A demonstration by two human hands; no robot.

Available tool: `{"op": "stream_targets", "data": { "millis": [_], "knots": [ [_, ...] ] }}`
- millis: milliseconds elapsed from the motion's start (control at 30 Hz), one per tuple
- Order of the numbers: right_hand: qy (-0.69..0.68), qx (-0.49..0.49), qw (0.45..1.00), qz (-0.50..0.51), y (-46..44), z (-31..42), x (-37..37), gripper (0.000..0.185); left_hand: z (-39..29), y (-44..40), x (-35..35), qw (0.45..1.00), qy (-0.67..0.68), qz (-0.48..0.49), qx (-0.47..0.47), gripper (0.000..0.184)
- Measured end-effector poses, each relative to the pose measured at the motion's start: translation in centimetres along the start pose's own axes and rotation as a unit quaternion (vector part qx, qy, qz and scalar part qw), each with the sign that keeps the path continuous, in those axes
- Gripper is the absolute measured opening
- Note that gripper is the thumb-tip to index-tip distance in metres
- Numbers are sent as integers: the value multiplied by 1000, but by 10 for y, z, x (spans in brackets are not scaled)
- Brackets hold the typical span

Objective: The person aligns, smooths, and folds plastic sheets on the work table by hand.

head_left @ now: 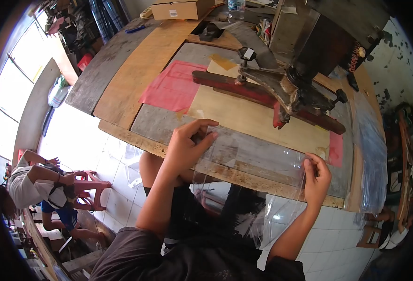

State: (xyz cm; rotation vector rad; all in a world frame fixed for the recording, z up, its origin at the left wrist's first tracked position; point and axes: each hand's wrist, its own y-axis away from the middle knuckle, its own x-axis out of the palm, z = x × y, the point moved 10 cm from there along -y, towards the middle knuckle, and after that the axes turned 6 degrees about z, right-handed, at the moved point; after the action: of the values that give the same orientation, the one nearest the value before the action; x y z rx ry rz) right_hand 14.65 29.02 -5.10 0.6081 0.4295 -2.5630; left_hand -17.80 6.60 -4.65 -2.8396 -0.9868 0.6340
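A clear plastic sheet (258,175) is stretched between my two hands over the table's front edge, its lower part hanging above my lap. My left hand (192,143) pinches its upper left corner, thumb and forefinger closed. At the upper right corner, my right hand (316,175) grips the sheet between thumb and fingers. Just beyond lies a cream board (244,114) with a red sheet (171,86) at its left. A long dark red bar (258,96), fixed to a metal press head (293,89), spans above the board.
Stacked clear plastic (370,154) drapes over the table's right side. A cardboard box (180,9), a water bottle (236,10) and a blue tool (136,29) stand or lie at the back. A person (40,187) sits at the lower left; another is partly visible at far right.
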Motion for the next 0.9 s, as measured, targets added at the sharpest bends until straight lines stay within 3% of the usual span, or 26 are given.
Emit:
{"op": "stream_targets", "data": {
  "millis": [900],
  "knots": [
    [18,0,1000,0,0,-2,-1,18,-7,3,-1,999,-34,-7,34,27]
  ]
}}
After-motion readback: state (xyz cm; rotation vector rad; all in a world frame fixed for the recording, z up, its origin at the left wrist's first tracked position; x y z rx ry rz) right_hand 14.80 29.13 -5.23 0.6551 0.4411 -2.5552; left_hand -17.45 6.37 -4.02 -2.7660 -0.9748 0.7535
